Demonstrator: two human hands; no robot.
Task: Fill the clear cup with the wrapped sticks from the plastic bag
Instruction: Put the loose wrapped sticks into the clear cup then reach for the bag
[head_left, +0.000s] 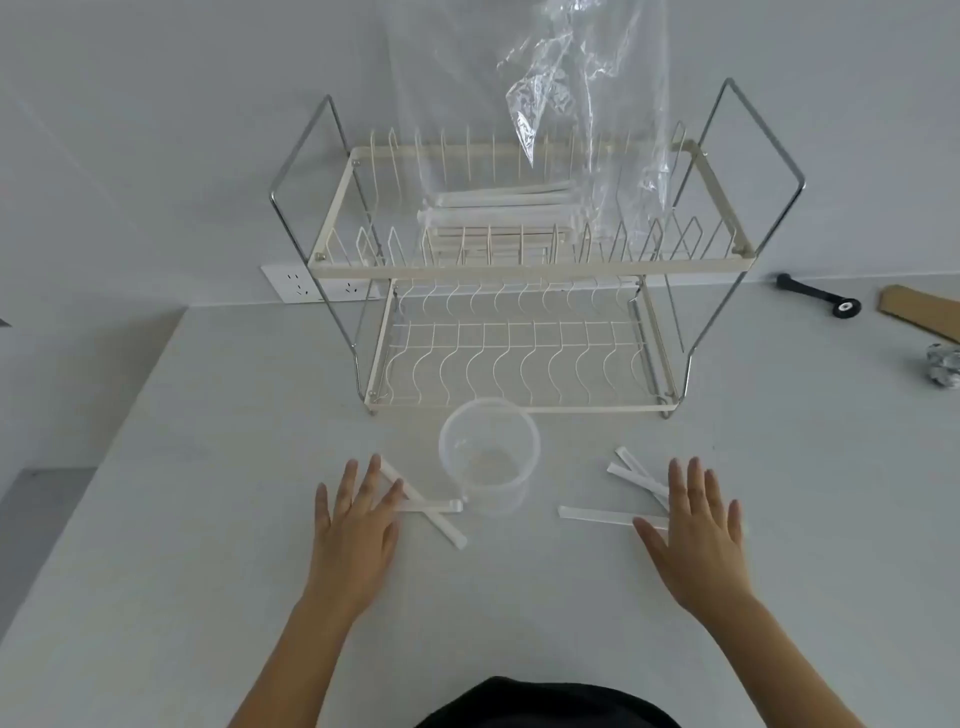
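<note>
A clear cup (488, 457) stands upright on the white table, in front of the rack, with nothing in it. Two wrapped sticks (441, 522) lie crossed to its left, partly under the fingers of my left hand (358, 525), which lies flat and open. Three wrapped sticks (597, 514) lie to the cup's right; my right hand (696, 535) rests flat and open over their ends. The clear plastic bag (571, 104) stands on the rack's upper shelf with a bundle of wrapped sticks (498, 208) inside.
A two-tier wire dish rack (519, 270) stands behind the cup against the wall. At the far right lie a black tool (826, 299), a cardboard piece (919, 309) and a crumpled shiny object (943, 364). A wall socket (306, 283) sits behind the rack's left leg.
</note>
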